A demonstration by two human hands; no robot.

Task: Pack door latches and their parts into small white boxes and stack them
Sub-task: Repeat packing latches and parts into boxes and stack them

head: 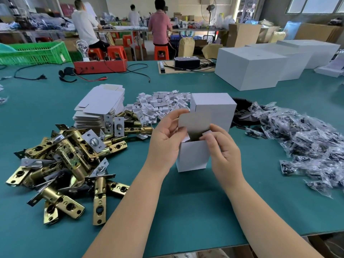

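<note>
While the small white box point(192, 155) stands upright on the green table point(186, 211), just in front of a closed white box point(214, 110), its lid flap point(193, 125) is up and the mouth is open; something dark sits inside, can't tell what. Left hand point(165, 140) grips the box's left side, fingers curled at the lid edge. Right hand point(221, 146) pinches the right side flap with thumb and fingertips

To do it well, I'd say: fold both side flaps in first, keep left hand steadying the wall so the box doesn't rack, then bring the lid down and tuck the tongue without creasing. Check that contents sit below the rim before closing

Counts:
- open box in hand: 1
- closed small box behind it: 1
- big white cartons point(249, 67) far right: 3 visible
- flat box blanks point(100, 108): one stack, too many to count
- brass latches point(70, 164): loose pile left, roughly twenty, overlapping
- white card inserts point(160, 105): heap, uncountable
- bagged dark parts point(305, 142): heap right, uncountable
</note>
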